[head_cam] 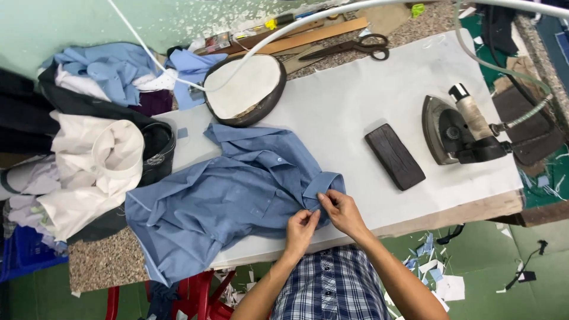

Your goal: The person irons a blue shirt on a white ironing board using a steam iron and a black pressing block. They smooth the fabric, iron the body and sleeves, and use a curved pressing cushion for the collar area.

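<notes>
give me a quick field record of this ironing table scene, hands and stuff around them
surface: white padded ironing table
left hand: pinching the blue shirt at its sleeve cuff
right hand: gripping the same cuff, fingertips meeting the left hand's
shirt state: spread rumpled, hanging over the near edge
iron: steam iron resting on the table's right side, hose attached
dark block: black rectangular block between shirt and iron
pad: oval pressing pad behind the shirt
scissors: at the far edge
clothes pile: at left
</notes>
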